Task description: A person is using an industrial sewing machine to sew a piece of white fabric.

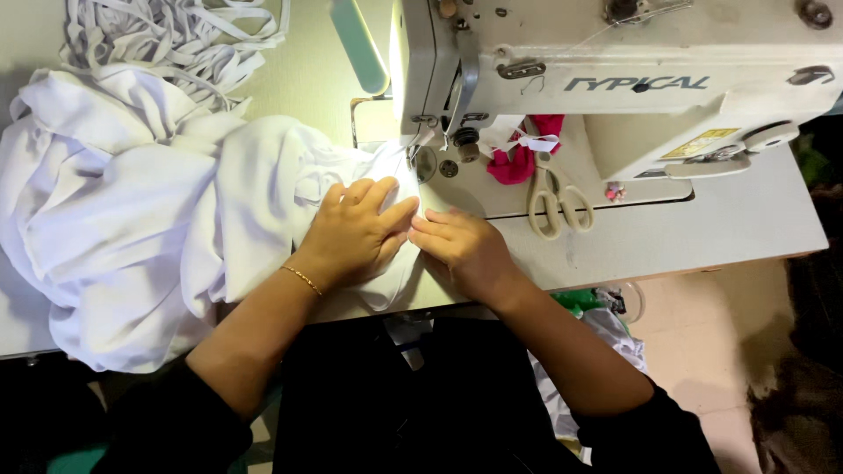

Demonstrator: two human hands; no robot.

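A large heap of white fabric (149, 202) lies on the sewing table (685, 237) and runs under the needle area of a white sewing machine (615, 79). My left hand (356, 233), with a thin gold bracelet on the wrist, presses flat on the fabric just in front of the presser foot. My right hand (461, 246) lies beside it, fingertips pinching the fabric's edge. The two hands touch at the fingertips. The needle itself is hidden behind the fabric and the glare of the machine lamp.
Cream-handled scissors (553, 197) lie on the machine bed to the right of my hands, next to a pink scrap of cloth (522, 158). A tangle of white elastic strips (176, 35) sits at the far left. Fabric scraps lie on the floor below right.
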